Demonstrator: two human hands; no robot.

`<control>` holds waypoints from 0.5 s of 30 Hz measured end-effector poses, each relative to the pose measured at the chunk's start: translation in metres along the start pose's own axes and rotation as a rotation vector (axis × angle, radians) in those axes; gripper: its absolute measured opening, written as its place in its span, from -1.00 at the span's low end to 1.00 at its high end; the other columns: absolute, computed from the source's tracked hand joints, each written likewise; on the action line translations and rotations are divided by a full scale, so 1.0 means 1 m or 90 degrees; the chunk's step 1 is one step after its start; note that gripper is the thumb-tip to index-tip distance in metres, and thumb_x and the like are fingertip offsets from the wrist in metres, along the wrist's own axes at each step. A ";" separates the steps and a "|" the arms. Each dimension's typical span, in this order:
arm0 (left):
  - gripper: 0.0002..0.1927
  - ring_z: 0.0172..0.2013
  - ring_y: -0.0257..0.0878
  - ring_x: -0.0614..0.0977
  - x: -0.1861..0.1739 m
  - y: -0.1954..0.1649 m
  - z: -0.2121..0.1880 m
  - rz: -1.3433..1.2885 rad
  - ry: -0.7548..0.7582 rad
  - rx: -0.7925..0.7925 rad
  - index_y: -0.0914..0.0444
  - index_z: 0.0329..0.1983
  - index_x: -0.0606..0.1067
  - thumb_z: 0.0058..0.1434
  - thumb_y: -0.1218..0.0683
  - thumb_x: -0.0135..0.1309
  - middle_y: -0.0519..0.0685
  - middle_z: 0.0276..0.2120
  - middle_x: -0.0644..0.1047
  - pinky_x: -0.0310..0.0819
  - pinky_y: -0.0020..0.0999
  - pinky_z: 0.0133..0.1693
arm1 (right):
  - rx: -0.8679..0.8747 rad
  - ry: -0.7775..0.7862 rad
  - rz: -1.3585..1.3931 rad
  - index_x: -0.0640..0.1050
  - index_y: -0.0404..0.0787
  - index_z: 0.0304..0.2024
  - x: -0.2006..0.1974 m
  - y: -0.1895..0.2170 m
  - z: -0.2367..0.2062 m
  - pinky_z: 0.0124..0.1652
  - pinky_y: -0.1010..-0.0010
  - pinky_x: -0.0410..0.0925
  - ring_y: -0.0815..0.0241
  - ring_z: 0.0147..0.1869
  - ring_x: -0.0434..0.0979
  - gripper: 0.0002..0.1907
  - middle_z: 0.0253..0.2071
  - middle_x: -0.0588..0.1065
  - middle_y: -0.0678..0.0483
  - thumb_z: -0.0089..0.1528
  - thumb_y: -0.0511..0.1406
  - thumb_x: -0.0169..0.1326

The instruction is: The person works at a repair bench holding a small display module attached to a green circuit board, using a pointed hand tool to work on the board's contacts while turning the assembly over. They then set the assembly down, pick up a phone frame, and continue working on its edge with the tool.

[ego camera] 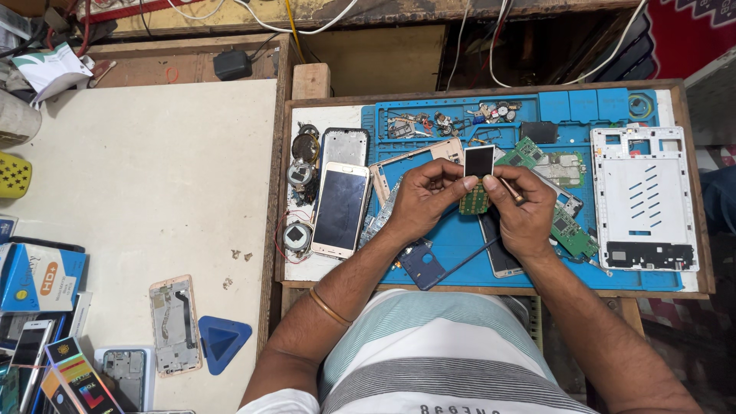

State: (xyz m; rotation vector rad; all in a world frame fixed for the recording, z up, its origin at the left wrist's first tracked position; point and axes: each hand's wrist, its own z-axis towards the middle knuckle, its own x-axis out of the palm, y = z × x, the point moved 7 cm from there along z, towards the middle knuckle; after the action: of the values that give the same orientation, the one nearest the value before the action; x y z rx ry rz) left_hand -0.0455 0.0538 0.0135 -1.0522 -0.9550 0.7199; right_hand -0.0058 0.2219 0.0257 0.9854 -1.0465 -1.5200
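Observation:
My left hand point(425, 201) and my right hand point(524, 211) meet over a blue repair mat point(460, 238). Between the fingertips of both I hold a small green circuit board with a dark square screen on top point(478, 176). A thin brown stick-like tool point(512, 190) also lies in my right hand, pointing toward the board. A gold bangle circles my left wrist point(328, 307). Under my hands lie phone frames and other green circuit boards point(571, 230).
A gold smartphone point(339, 208) and a dark phone frame point(343, 146) lie left of the mat beside round speaker parts point(297, 236). A white tablet back frame point(642, 199) lies right. On the white table point(153, 169): an opened phone point(175, 325), blue triangular pick point(222, 340), boxes.

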 end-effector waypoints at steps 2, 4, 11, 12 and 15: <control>-0.84 -0.32 -0.50 0.60 0.000 0.000 0.000 0.001 0.000 -0.001 0.29 -0.09 0.59 0.37 0.10 0.21 -0.11 -0.33 0.63 0.49 -0.59 -0.26 | 0.001 0.001 0.002 0.59 -0.35 -0.05 0.000 0.000 0.000 -0.27 0.61 0.34 0.45 -0.26 0.47 -0.81 -0.28 0.53 0.12 0.39 -0.32 0.20; -0.84 -0.31 -0.50 0.61 0.000 0.000 -0.001 -0.008 0.000 0.000 0.28 -0.09 0.58 0.37 0.10 0.21 -0.11 -0.33 0.63 0.50 -0.59 -0.25 | 0.006 0.007 0.012 0.59 -0.35 -0.05 0.001 0.000 0.000 -0.27 0.61 0.35 0.44 -0.26 0.48 -0.81 -0.29 0.54 0.12 0.39 -0.32 0.20; -0.86 -0.32 -0.48 0.62 -0.003 -0.001 -0.001 0.021 -0.027 0.013 0.28 -0.13 0.58 0.36 0.11 0.22 -0.11 -0.35 0.63 0.53 -0.57 -0.25 | 0.008 0.020 0.025 0.60 -0.34 -0.05 0.002 -0.001 0.002 -0.24 0.59 0.40 0.42 -0.24 0.52 -0.81 -0.27 0.55 0.12 0.39 -0.31 0.18; -0.85 -0.31 -0.49 0.62 -0.003 -0.001 -0.001 0.015 -0.025 0.014 0.28 -0.12 0.58 0.36 0.11 0.22 -0.12 -0.34 0.63 0.53 -0.58 -0.25 | 0.005 0.018 0.025 0.60 -0.34 -0.06 0.002 -0.001 0.002 -0.24 0.59 0.40 0.42 -0.25 0.52 -0.81 -0.27 0.55 0.12 0.39 -0.31 0.18; -0.85 -0.32 -0.50 0.60 -0.003 0.000 -0.002 0.014 -0.021 0.013 0.28 -0.12 0.58 0.36 0.11 0.23 -0.13 -0.34 0.63 0.50 -0.58 -0.26 | 0.011 0.011 0.029 0.60 -0.33 -0.07 0.001 -0.004 0.000 -0.25 0.59 0.38 0.43 -0.25 0.51 -0.82 -0.28 0.55 0.12 0.39 -0.31 0.18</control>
State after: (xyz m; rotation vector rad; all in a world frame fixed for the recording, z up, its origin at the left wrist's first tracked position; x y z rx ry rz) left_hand -0.0448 0.0507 0.0122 -1.0370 -0.9632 0.7651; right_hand -0.0072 0.2212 0.0217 0.9783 -1.0650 -1.4656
